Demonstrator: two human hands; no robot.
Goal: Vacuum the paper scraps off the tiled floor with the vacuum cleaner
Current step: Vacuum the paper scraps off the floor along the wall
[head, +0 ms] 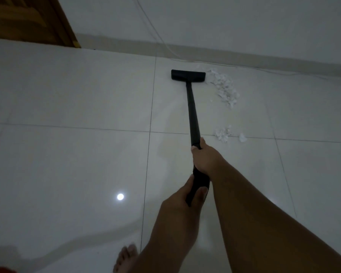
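A black vacuum wand [193, 113] runs from my hands out to a flat black floor head [188, 75] resting on the pale tiled floor [77, 95]. My right hand [204, 156] grips the wand higher up, and my left hand [185, 201] grips it just below, nearer to me. White paper scraps [225, 88] lie in a long heap directly right of the floor head, touching its right end. A smaller cluster of scraps [223, 133] and one loose piece [242, 137] lie right of the wand, near a tile joint.
The white wall and skirting [244, 54] run close behind the floor head. A thin white cord [161, 39] hangs down the wall and trails along the floor to the right. A brown wooden door [28, 18] stands at the top left. My bare foot [126, 257] is at the bottom.
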